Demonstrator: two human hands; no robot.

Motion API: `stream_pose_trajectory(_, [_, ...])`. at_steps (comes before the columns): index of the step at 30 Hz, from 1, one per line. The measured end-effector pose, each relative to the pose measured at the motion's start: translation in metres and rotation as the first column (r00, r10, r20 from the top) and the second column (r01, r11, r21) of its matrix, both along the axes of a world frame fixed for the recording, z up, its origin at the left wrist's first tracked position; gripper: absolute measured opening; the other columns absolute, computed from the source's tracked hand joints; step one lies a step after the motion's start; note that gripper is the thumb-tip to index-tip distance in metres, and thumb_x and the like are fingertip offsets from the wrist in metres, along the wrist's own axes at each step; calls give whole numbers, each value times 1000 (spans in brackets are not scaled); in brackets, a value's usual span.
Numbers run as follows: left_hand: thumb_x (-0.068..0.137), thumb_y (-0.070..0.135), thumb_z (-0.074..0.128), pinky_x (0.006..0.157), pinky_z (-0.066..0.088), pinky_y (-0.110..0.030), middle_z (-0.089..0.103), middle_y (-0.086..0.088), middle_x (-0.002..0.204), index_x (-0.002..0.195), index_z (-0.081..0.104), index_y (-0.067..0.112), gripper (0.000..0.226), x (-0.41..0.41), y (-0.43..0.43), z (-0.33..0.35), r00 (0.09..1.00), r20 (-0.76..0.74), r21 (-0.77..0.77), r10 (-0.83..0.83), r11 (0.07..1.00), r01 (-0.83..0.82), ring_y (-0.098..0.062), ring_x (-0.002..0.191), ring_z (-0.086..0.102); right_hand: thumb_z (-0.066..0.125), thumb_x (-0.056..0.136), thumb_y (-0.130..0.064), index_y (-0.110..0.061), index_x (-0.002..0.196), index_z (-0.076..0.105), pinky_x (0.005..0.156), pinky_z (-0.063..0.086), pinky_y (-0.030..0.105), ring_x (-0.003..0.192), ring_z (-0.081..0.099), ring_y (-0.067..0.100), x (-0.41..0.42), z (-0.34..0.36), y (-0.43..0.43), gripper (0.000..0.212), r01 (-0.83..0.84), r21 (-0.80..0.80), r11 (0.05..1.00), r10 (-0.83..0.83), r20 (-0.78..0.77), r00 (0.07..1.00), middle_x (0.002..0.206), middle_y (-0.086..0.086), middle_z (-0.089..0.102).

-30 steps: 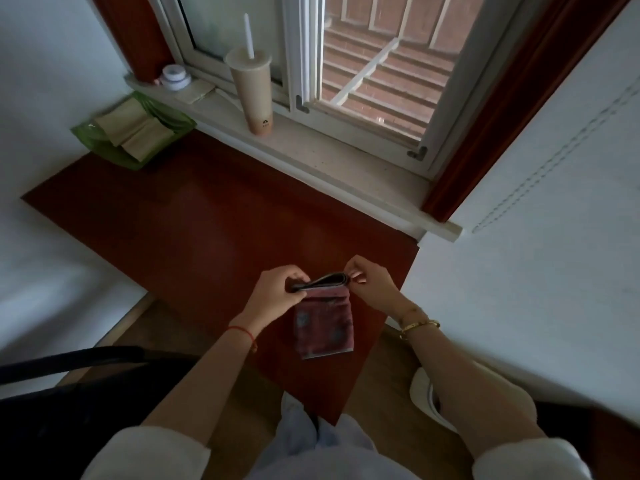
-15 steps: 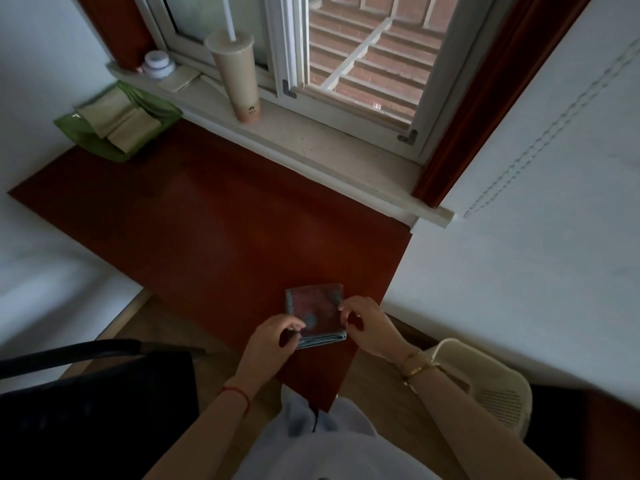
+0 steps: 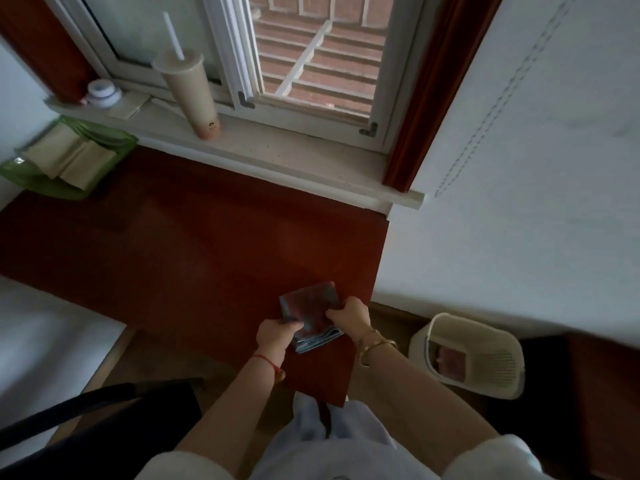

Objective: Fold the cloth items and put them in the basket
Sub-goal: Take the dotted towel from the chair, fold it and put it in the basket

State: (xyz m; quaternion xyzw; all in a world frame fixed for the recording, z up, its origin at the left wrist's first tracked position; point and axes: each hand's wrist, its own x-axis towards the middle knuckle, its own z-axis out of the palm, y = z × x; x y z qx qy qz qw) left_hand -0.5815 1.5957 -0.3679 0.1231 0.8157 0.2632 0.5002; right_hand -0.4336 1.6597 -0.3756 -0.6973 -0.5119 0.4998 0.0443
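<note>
Head view: your left hand (image 3: pixel 277 336) & right hand (image 3: pixel 348 313) pinch the folded cloth (image 3: pixel 310 301); squeeze layers w/ firm grip, lift to basket (image 3: pixel 420 344).

Folded cloth (image 3: pixel 310 306): dark red, grey-blue edging.
Table (image 3: pixel 207 254): deep reddish-brown, plain.
Basket (image 3: pixel 495 367): cream, perforated wall; dull red cloth item (image 3: pixel 450 363) inside.
Tray (image 3: pixel 20 169): translucent green, holding beige folded pieces (image 3: pixel 69 157).
Cup (image 3: pixel 190 91): beige; straw (image 3: pixel 173 36) white.
Window frame (image 3: pixel 242 64): white.
Sill (image 3: pixel 294 157): speckled off-white.
Left-wrist cord (image 3: pixel 266 359): red.
Right-wrist bangles (image 3: pixel 375 344): gold.
</note>
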Motion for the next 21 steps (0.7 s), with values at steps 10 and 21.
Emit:
stream_pose_trajectory(10, [79, 20, 77, 86, 53, -34, 69, -7, 107, 108, 66, 9, 33, 75, 28, 38, 901, -190, 259, -389, 866, 428, -21, 98, 65, 74, 82, -23, -17, 91, 60, 72, 56, 32, 88, 67, 22, 104, 16, -37, 18, 571, 61, 818, -508, -388, 769, 90, 4, 68])
stream_pose_trajectory(21, [83, 20, 74, 89, 56, -37, 69, -5, 108, 110, 61, 11, 31, 328, 27, 17, 792, 23, 376, -610, 740, 558, -19, 99, 67, 71, 83, -14, -6, 97, 61, 54, 51, 24, 74, 66, 18, 359, 14, -74, 19, 778, 4, 628, -715, -393, 578, 89, 9, 67])
